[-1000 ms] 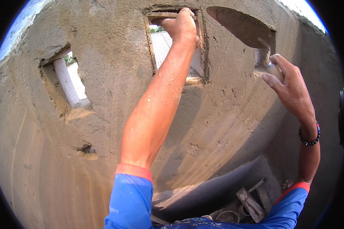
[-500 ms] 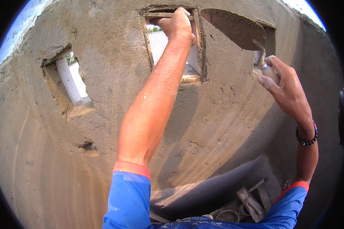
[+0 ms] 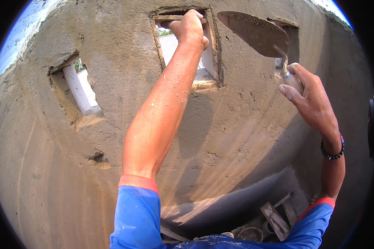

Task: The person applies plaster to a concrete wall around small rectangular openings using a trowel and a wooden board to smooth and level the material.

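The right hand [image 3: 313, 99] grips one pointed grey metal trowel [image 3: 255, 34] jutting above the grip, partly hiding one of three rectangular openings [image 3: 294, 45] in a brown plastered wall [image 3: 241, 83]; the left hand [image 3: 190, 31] clasps one thin brown wooden strip [image 3: 164, 18].

left hand [image 3: 189, 29] is touching the wooden strip [image 3: 165, 18] atop the middle wall opening [image 3: 210, 52]; finger closure is not showing clearly. dark gap [image 3: 179, 12] is showing just beside those fingers. right hand [image 3: 312, 97] is gripping the trowel [image 3: 259, 36] by its handle [image 3: 294, 84], the blade extending up and left of the fingers. beaded bracelet [image 3: 332, 156] is circling the wrist, below the right fingers. rough grey-brown wall [image 3: 232, 124] is spreading between both hands' fingers. another opening [image 3: 67, 97] is sitting well left of the left fingers. far below the right fingers, a pale board [image 3: 275, 220] is leaning.
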`<state>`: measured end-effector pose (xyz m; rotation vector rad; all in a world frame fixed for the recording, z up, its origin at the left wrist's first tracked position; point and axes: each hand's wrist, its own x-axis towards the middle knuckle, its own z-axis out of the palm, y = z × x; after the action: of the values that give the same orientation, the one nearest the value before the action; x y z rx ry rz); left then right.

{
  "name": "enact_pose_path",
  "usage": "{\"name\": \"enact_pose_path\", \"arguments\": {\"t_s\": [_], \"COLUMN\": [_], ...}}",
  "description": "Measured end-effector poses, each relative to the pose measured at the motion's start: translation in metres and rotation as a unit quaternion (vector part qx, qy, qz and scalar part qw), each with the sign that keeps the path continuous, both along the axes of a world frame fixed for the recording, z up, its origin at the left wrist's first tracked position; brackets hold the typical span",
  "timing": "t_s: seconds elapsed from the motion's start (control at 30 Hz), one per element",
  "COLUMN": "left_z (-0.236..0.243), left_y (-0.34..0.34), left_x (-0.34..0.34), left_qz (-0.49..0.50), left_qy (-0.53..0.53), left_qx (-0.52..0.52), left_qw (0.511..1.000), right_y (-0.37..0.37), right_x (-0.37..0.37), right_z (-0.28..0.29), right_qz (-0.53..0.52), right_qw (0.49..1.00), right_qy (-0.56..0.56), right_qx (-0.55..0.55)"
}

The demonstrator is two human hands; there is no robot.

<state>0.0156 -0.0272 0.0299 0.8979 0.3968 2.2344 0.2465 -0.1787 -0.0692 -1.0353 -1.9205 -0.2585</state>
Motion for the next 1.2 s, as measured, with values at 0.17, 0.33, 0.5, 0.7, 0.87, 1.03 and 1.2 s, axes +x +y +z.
{"name": "enact_pose_path", "arguments": {"t_s": [0.17,0.33,0.5,0.7,0.87,1.03,1.2], "left_z": [0.0,-0.004,-0.002,-0.038,-0.042,-0.042,-0.054], "left_y": [-0.01,-0.016,-0.011,-0.014,0.0,0.001,0.01], "left_x": [-0.003,-0.001,-0.007,-0.019,-0.028,-0.013,-0.011], "left_qz": [-0.022,0.019,-0.003,0.055,0.117,0.131,0.184], "left_qy": [0.018,0.045,0.04,0.151,0.191,0.184,0.185], "left_qx": [-0.028,-0.054,-0.041,-0.028,-0.045,-0.07,-0.096], "left_qw": [0.999,0.997,0.998,0.987,0.974,0.972,0.961], "right_y": [0.001,-0.001,0.001,0.003,0.01,0.012,0.0], "right_x": [0.002,0.003,0.001,0.002,-0.015,-0.014,-0.013], "right_z": [-0.002,-0.002,-0.006,-0.004,-0.005,-0.01,-0.009], "right_qz": [0.008,0.004,0.002,0.011,0.032,0.044,0.029], "right_qw": [1.0,1.0,1.0,1.0,0.999,0.999,0.998], "right_qy": [-0.008,-0.013,-0.006,-0.008,0.007,0.001,0.028], "right_qx": [0.006,-0.011,-0.004,-0.012,0.003,-0.009,-0.043]}}
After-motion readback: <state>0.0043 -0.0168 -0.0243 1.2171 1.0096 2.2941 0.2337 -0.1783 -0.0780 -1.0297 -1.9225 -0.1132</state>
